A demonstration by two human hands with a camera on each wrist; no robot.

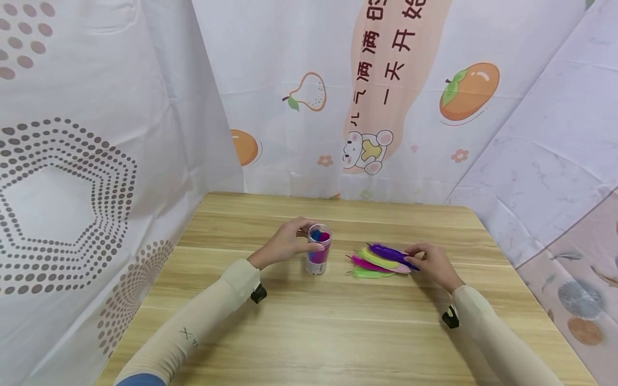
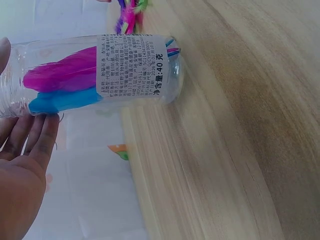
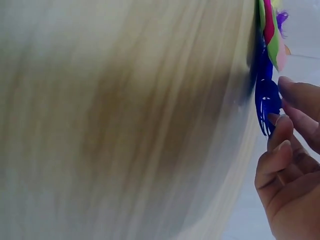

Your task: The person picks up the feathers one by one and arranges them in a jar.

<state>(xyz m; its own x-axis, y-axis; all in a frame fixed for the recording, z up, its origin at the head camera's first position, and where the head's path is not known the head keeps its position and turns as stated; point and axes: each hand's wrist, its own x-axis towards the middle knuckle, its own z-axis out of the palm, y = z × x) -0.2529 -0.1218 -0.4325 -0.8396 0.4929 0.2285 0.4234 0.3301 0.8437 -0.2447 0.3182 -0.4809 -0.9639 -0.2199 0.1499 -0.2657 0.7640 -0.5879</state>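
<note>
On the table's middle stands a clear plastic jar (image 1: 318,258) without a lid, a printed label (image 2: 132,67) near its base. Inside lean a magenta feather (image 2: 65,70) and a bright blue feather (image 2: 65,100). My left hand (image 1: 286,242) grips the jar's upper part, thumb in front and fingers behind. To the right, my right hand (image 1: 434,264) pinches the outer end of a dark blue feather (image 3: 269,97). That feather lies among a fan of loose ones: purple (image 1: 386,252), yellow (image 1: 379,259), magenta (image 1: 368,263), pink and green (image 1: 372,273).
The wood-grain table (image 1: 338,332) reaches back to a printed white curtain (image 1: 270,64). More curtains hang along the left and right sides. A small black device sits at each sleeve cuff.
</note>
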